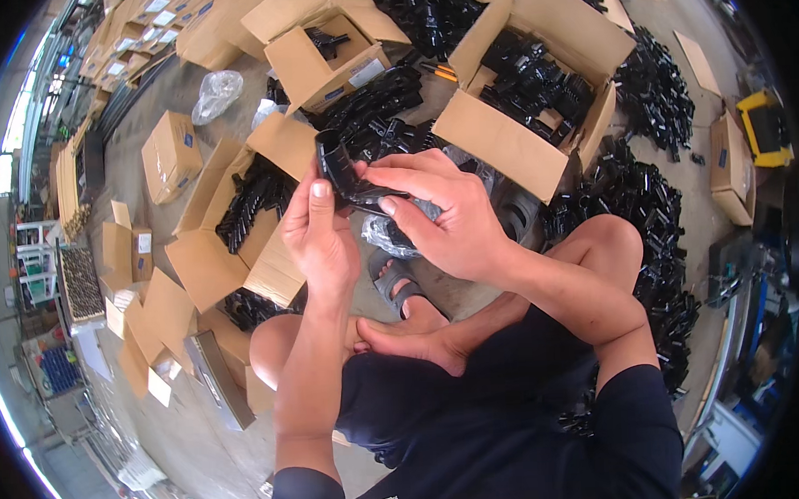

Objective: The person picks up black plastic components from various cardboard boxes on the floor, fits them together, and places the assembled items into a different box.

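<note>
Both my hands hold one black plastic pipe fitting with a tubular end pointing up and an elbow-like bend, in front of my chest. My left hand grips its left side, thumb pressed against the tube. On the other side, the fingers and thumb of my right hand pinch its lower arm, which they partly cover. Below the hands lies a clear plastic bag. Similar black fittings are heaped on the floor just beyond.
Open cardboard boxes with black fittings stand at the upper right and left; another box is beyond. A large heap of fittings runs along my right. My crossed legs and a sandal are below.
</note>
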`<state>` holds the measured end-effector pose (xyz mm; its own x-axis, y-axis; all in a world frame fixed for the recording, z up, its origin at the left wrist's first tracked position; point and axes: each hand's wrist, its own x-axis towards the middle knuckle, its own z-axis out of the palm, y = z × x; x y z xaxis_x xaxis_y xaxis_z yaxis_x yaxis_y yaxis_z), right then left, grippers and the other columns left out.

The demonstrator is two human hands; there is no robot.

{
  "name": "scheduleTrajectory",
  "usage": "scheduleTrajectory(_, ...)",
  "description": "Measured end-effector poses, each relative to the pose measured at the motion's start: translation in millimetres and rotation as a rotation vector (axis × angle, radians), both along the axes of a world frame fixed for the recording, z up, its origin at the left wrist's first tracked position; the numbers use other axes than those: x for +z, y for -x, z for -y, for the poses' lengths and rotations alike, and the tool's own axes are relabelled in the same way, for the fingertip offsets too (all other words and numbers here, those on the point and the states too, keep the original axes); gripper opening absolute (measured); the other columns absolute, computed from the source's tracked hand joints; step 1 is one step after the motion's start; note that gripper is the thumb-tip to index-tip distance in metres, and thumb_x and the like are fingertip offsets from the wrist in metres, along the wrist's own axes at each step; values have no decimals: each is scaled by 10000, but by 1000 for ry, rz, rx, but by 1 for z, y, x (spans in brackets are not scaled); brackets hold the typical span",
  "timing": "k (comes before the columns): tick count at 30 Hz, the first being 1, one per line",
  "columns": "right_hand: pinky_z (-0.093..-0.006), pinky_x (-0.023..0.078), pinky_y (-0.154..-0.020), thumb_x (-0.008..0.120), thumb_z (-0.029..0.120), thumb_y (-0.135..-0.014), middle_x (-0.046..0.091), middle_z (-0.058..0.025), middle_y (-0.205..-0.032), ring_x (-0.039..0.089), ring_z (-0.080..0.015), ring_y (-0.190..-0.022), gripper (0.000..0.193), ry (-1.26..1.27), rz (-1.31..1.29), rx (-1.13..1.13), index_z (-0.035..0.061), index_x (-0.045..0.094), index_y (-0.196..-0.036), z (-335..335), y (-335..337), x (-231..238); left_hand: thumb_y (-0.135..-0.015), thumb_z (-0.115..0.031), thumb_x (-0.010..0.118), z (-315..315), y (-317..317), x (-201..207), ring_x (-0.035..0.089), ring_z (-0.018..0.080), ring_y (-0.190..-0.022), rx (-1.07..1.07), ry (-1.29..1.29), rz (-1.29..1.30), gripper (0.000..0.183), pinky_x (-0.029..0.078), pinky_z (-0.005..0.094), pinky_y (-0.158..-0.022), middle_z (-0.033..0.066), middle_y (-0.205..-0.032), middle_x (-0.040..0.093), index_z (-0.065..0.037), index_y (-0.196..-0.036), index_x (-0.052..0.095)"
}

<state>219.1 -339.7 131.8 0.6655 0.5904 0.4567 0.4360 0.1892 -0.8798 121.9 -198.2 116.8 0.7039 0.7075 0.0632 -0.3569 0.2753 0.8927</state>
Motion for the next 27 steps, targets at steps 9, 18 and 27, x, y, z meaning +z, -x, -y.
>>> scheduleTrajectory(9, -384, 549, -791, 715, -20, -798, 721, -130, -1070, 640, -307, -931, 307, -76, -1, -68, 11, 722, -1103, -2, 0, 2, -1048, -208, 552, 5, -4, 8, 672, 232, -1068, -31, -40, 32, 421, 548, 358, -936, 139, -1199, 678, 49, -1381, 529)
scheduleTrajectory(18, -390, 556, -818, 675, -50, -790, 725, -133, -1108, 646, -313, -965, 316, -64, -40, -51, 17, 726, -1094, -4, 5, 0, -1052, -161, 533, 4, -2, 7, 671, 293, -1102, -36, -42, -15, 399, 555, 395, -962, 182, -1208, 670, 59, -1385, 524)
scheduleTrajectory(27, -382, 553, -825, 673, -45, -791, 728, -135, -1113, 657, -310, -977, 306, -14, -77, 34, 34, 727, -1082, 0, 0, 1, -1036, -134, 556, -1, 1, -1, 664, 298, -1139, -50, -86, -8, 407, 553, 413, -987, 203, -1254, 659, 53, -1396, 522)
